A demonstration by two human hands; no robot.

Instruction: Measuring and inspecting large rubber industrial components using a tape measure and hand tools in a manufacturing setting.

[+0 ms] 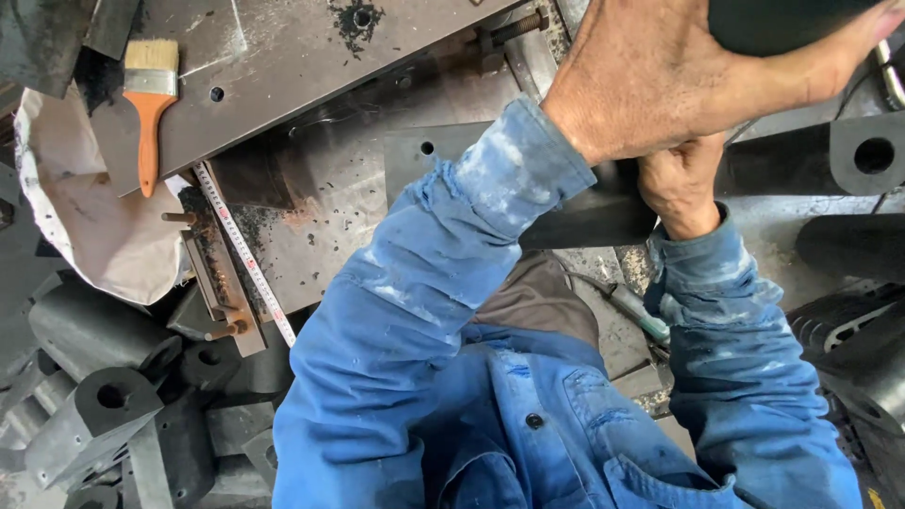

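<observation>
Head view looks straight down the person's chest, where a faded blue work jacket (528,415) with pale smears fills the lower middle. Both sleeves reach forward over a worn, rust-stained steel tabletop (320,188).

The right hand (681,184) sits just past its cuff, curled against the edge of a long black rubber block with a round hole near its end (830,160). It seems placed to steady the block from below, but its fingers are tucked under the other hand, so I cannot tell how tightly they close.

The left hand (660,75) lies above it, palm down, thumb stretched out along a dark rounded piece (782,21) at the top edge. The fingers themselves run out of view, so whether they are spread or clamped cannot be told. The hand looks to be pressing down, holding the work still.

A green-handled tool (641,316) lies on the tabletop between the sleeves, near at hand.

To the lower left, grey rubber blocks with bored holes (94,405) are heaped together, apparently stock of the same kind. Beside them a steel tape rule (245,254) runs diagonally along a rusty bar. A white cloth sack (85,217) slumps at the left edge.

Farthest off, an orange-handled paintbrush with pale bristles (149,104) rests on a grey steel plate (283,57), likely kept for sweeping off the black crumbs scattered there.
</observation>
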